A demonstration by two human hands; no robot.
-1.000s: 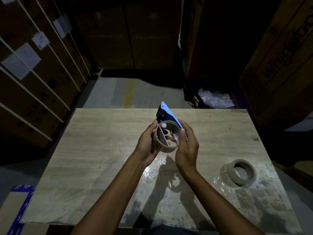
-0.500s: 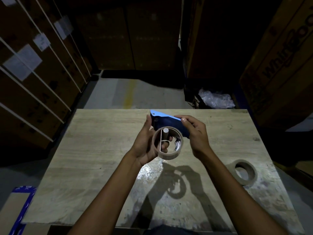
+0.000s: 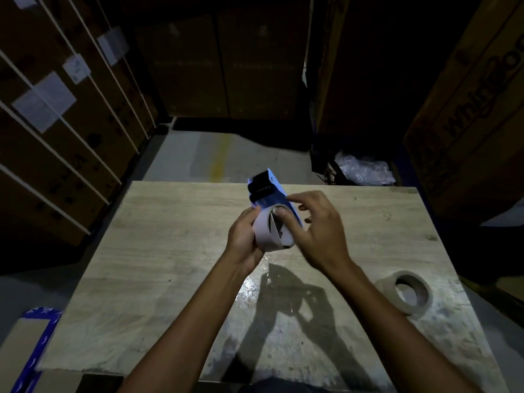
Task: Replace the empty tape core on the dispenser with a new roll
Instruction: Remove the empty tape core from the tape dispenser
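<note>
We hold the dispenser [image 3: 266,191] above the table [image 3: 170,236], both forearms reaching in from below. Our left hand [image 3: 243,239] is closed around the empty core [image 3: 265,229] still seated on the dispenser, palm cupping its left side. Our right hand [image 3: 314,228] curls over the right side, thumb pressed into the core's opening, fingers on the blue body. Half a second ago the dispenser lay flatter with the core's opening facing us; now its black end points away and the core is turned edge-on. The new roll [image 3: 411,292] lies flat on the table, well right of the hands.
</note>
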